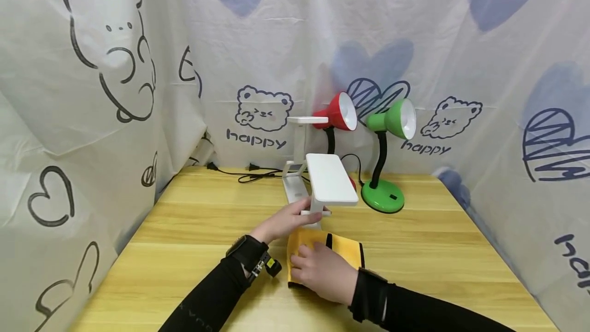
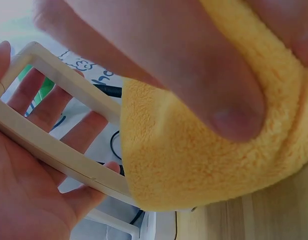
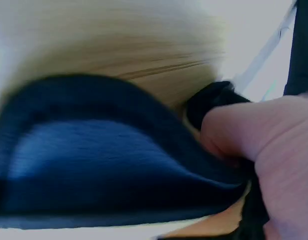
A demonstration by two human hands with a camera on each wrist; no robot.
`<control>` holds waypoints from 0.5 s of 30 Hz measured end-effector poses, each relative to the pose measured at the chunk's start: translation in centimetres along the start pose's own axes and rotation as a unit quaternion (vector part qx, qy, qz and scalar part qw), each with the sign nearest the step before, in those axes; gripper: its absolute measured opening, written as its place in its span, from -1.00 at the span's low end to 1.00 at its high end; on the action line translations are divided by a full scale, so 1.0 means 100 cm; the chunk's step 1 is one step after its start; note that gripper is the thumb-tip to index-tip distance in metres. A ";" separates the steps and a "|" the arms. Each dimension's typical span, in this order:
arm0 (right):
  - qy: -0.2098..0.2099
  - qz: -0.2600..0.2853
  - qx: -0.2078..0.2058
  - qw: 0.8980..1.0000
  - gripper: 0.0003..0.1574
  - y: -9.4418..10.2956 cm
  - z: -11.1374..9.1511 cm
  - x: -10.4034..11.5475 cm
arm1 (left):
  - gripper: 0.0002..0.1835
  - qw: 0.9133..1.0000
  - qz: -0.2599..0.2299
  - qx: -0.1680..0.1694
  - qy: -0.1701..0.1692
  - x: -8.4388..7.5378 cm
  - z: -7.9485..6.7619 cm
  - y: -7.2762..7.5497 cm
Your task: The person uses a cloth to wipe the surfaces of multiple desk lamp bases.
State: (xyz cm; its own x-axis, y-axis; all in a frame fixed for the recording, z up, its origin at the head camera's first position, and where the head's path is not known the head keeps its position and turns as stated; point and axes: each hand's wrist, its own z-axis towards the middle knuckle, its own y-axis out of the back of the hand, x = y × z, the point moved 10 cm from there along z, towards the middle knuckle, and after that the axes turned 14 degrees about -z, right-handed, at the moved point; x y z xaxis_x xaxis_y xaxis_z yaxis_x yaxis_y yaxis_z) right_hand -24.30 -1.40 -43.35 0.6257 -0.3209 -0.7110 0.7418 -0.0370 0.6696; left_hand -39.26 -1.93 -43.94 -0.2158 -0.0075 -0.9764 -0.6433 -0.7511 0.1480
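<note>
My left hand [image 1: 288,219] grips the stem of a white desk lamp [image 1: 332,178] below its flat, rectangular head. In the left wrist view, the thumb lies along one side of the slotted white frame, with the fingers on the other side. My right hand [image 1: 322,273] holds a yellow plush cloth [image 1: 349,250] with dark edging, bunched under its fingers. The cloth covers the lower end of the frame in the left wrist view. A blurred dark-blue face of the cloth [image 3: 89,165] fills much of the right wrist view. The lamp's foot is largely hidden behind the cloth.
A second white lamp [image 1: 295,186] stands just behind. Beyond it are a red gooseneck lamp [image 1: 338,111] and a green gooseneck lamp [image 1: 382,196]. Black cords with plugs [image 1: 251,173] lie along the back of the wooden table [image 1: 193,229]. Printed white curtains [image 1: 267,29] surround it.
</note>
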 end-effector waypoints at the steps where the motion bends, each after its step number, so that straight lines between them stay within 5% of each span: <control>1: -0.003 -0.020 -0.006 1.000 -0.89 0.003 0.004 0.000 | -0.54 1.000 -0.001 -0.001 0.002 0.000 0.000 0.000; 4: -0.007 -0.097 0.011 0.995 -0.87 0.003 0.016 0.002 | -0.53 1.000 -0.003 -0.002 0.001 -0.002 -0.001 0.001; 8: -0.019 -0.177 0.084 0.981 -0.76 -0.015 0.032 0.000 | -0.51 1.000 0.003 -0.003 -0.004 -0.003 -0.002 0.001; 15: -0.022 -0.234 0.170 0.957 -0.63 -0.037 0.052 -0.001 | -0.50 1.000 -0.009 0.001 0.013 0.000 -0.001 -0.001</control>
State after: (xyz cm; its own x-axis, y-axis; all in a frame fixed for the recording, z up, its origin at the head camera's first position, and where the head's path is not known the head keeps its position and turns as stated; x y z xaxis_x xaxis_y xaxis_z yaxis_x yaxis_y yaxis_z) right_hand -28.35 -6.15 -44.61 0.2276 -0.2323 -0.9456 0.8130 -0.4891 0.3159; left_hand -39.15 -1.95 -43.92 -0.1838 -0.0112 -0.9829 -0.6490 -0.7496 0.1298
